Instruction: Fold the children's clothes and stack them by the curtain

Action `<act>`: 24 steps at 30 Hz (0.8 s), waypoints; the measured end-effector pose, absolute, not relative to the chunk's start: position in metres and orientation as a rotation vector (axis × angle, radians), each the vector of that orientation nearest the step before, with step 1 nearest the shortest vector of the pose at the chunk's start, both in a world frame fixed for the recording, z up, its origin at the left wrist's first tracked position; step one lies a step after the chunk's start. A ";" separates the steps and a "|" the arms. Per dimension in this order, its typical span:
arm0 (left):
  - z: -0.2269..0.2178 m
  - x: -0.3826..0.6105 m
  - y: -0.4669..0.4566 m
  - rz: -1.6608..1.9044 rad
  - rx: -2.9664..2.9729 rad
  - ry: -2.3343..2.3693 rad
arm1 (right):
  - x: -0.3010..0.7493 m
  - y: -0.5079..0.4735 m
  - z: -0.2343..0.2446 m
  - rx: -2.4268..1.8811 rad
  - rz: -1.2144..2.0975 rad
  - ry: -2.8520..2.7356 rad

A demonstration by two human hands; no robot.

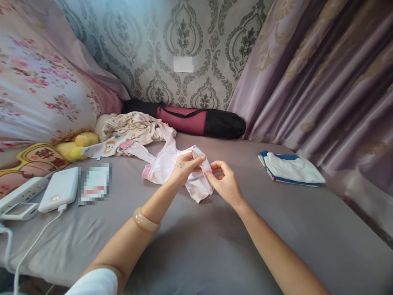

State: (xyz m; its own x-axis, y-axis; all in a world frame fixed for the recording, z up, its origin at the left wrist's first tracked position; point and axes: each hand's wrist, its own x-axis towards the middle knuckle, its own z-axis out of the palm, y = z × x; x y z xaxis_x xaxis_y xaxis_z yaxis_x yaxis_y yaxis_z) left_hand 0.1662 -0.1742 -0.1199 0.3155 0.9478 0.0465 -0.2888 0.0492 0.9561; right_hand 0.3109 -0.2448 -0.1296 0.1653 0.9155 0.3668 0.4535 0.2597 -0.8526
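Note:
My left hand (185, 167) and my right hand (225, 183) both pinch a small pale pink garment (166, 164) over the grey bed sheet (199, 246). The left fingers close on its upper edge; the right thumb and forefinger grip the fold beside them. The garment's lower end (198, 190) hangs down between the hands onto the sheet. A beige bangle (145, 221) circles my left wrist. The cloth trails back to a heap of patterned baby clothes (132, 131).
A folded white and blue garment (291, 168) lies to the right. A red and black bag (199, 121) lies against the wall. White power banks (59, 189) with cables, a card and a yellow plush toy (75, 146) sit left. Curtains hang at right.

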 end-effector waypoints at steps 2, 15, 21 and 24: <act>-0.121 0.172 -0.177 1.103 1.164 0.782 | 0.310 -0.246 -0.131 -1.378 0.530 -1.498; -0.120 0.153 -0.181 1.000 0.840 0.707 | 0.327 -0.225 -0.130 -1.093 1.322 -0.901; -0.118 0.155 -0.181 1.041 0.908 0.774 | 0.306 -0.224 -0.128 -1.280 0.943 -1.335; -0.117 0.161 -0.185 1.008 0.951 0.744 | 0.298 -0.220 -0.132 -1.239 1.016 -1.373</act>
